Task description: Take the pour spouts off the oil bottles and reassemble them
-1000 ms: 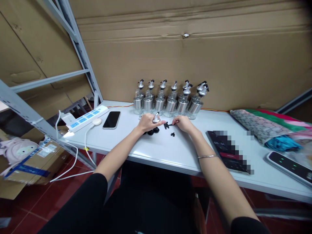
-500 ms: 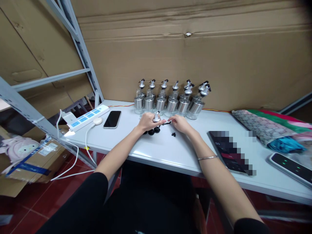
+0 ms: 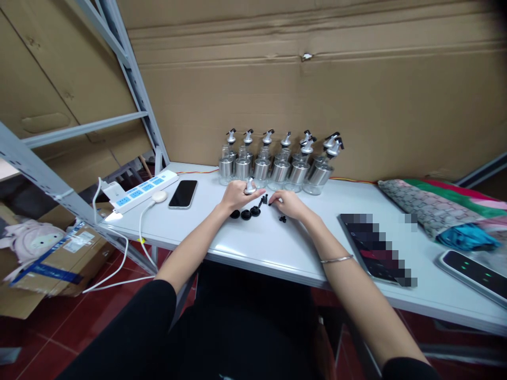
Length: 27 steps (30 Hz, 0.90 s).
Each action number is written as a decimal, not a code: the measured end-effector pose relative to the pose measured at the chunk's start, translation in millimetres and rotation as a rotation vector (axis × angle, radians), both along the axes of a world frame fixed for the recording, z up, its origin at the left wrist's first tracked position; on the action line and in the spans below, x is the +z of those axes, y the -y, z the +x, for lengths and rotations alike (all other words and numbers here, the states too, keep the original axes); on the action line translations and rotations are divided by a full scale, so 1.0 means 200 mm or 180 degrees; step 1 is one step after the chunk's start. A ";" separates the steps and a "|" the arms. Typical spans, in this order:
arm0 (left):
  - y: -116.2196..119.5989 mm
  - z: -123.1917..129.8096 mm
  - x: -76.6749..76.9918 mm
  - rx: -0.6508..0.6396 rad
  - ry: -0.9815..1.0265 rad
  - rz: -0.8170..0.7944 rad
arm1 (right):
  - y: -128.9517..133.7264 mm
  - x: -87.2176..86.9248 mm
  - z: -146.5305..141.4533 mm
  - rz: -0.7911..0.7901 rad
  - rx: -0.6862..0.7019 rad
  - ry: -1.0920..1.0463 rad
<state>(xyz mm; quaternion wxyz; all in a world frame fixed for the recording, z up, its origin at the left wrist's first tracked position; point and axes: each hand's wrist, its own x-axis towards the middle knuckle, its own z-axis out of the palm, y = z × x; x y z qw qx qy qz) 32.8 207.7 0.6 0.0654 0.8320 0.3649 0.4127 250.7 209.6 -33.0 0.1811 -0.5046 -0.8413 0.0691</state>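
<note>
My left hand (image 3: 236, 196) is closed round a silver pour spout (image 3: 250, 186), in front of the row of bottles. Below it on the table lie black round stoppers (image 3: 246, 215). My right hand (image 3: 290, 203) pinches a small black piece (image 3: 270, 203) between its fingertips, low over the table. Small black parts (image 3: 265, 199) show between the hands, and a little cluster of black bits (image 3: 282, 219) lies just below my right hand. Several glass bottles with steel sleeves (image 3: 281, 171) stand behind, some topped with silver spouts and black levers.
A phone (image 3: 182, 194) and a white power strip (image 3: 144, 191) lie on the left of the table (image 3: 253, 243). At right are a partly pixelated tablet (image 3: 362, 243), a patterned bag (image 3: 412, 203) and a black-and-white device (image 3: 473, 269). Cardboard stands behind.
The silver spout in my left hand has shifted left and down. My right hand has moved slightly left and down, and the black lever between the hands is no longer seen there.
</note>
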 end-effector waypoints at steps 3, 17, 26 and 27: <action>0.00 0.00 0.00 0.0008 0.0023 0.0006 | 0.00 -0.01 -0.01 0.0046 0.0102 -0.0069; 0.01 0.00 0.01 -0.0010 0.0059 -0.0005 | 0.04 0.04 -0.03 -0.0119 0.0361 -0.0128; 0.00 0.00 0.00 0.0023 -0.0007 -0.0093 | 0.07 0.02 -0.12 -0.0142 0.0429 -0.0144; 0.00 0.00 0.00 0.0025 -0.0011 -0.0102 | 0.06 0.02 -0.12 -0.0139 0.0402 -0.0130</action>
